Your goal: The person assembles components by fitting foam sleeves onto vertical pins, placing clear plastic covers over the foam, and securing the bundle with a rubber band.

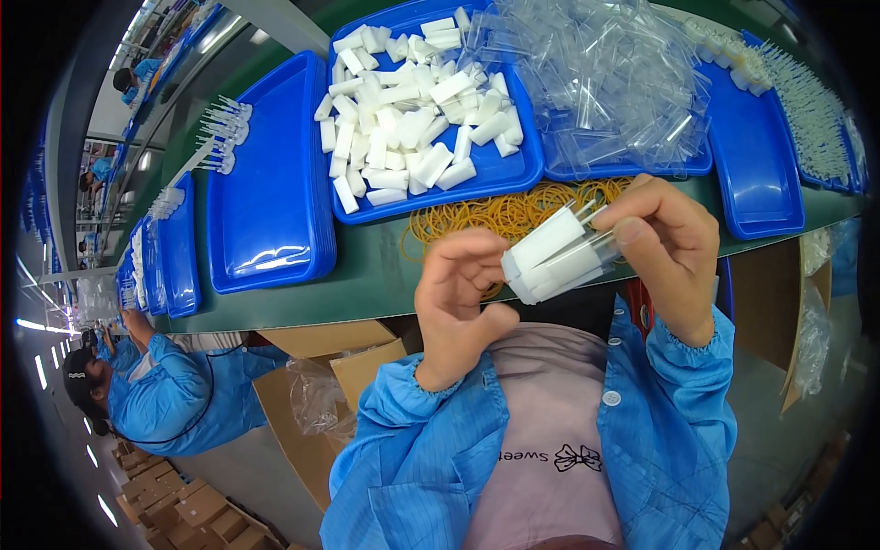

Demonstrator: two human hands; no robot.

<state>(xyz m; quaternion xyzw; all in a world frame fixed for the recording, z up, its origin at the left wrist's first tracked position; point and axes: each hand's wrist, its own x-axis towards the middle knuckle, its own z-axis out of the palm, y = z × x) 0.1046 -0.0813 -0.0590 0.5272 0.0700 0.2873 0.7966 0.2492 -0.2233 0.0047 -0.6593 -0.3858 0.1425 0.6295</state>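
Between my hands, above the table's near edge, is a small bundle of white blocks in clear plastic sleeves (pixel 559 261), held at a slant. Thin white sticks stand out from its upper right end. My left hand (pixel 463 298) has its fingers curled against the bundle's left end, the thumb lying apart below. My right hand (pixel 674 243) pinches at the right end with thumb and forefinger; the exact part in the pinch is hard to make out. Yellow rubber bands (pixel 467 215) lie in a loose pile just behind the bundle.
Past the bands stand a blue tray of white blocks (pixel 403 128) and a blue tray heaped with clear sleeves (pixel 623 92). Stacked blue trays (pixel 270 183) are at left, another blue tray (pixel 756 183) at right. Cardboard boxes (pixel 321 353) stand below; a co-worker (pixel 174 390) works at far left.
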